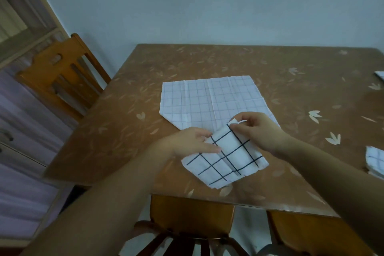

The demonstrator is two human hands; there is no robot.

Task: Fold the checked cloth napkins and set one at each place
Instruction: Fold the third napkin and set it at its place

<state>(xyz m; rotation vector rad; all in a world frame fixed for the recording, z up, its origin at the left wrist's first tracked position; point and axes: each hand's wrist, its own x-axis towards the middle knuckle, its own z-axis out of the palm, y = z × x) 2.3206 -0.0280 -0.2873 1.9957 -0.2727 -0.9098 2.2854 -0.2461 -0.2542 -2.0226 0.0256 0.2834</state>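
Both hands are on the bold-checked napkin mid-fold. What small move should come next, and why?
Probably the right hand lays down the corner it pinches and presses it flat: that flap of the napkin stands raised, while the left hand holds the other side against the table.

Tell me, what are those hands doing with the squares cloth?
A person is folding a checked napkin near the front edge of the brown table. The left hand presses it flat while the right hand pinches a corner and lifts it over. A bigger, paler checked cloth lies spread out behind it. Another napkin waits at the right edge.
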